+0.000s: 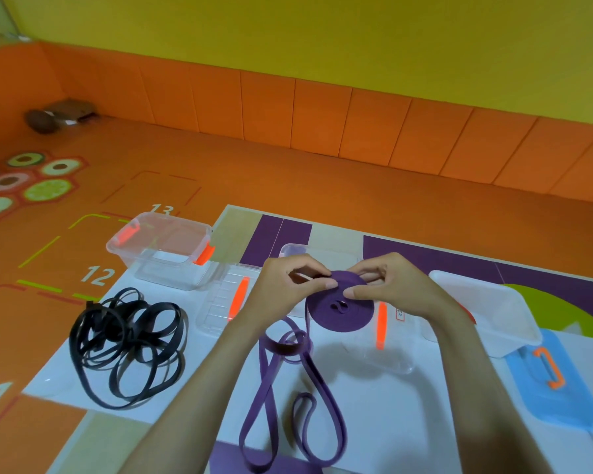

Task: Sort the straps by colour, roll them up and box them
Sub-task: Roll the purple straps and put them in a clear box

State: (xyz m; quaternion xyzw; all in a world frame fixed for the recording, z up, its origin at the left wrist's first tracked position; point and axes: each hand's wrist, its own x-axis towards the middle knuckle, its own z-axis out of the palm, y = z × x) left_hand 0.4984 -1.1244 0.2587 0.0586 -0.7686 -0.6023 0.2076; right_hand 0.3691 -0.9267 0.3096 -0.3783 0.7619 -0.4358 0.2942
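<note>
A purple strap is partly wound into a flat coil (pixel 339 307) held above the white mat. My left hand (pixel 281 289) pinches the coil's left edge, thumb on top. My right hand (pixel 391 285) pinches its right edge. The strap's loose tail (pixel 288 398) hangs down in loops onto the mat towards me. A tangled heap of black straps (pixel 131 343) lies on the mat at the left. A clear box with orange clips (pixel 158 248) stands open at the back left. A white box (pixel 486 309) sits at the right.
Two clear lids with orange clips lie under my hands, one (pixel 220 302) at the left and one (pixel 391 340) at the right. A blue lid with an orange handle (pixel 555 381) lies at the far right. Orange floor and padded wall surround the mat.
</note>
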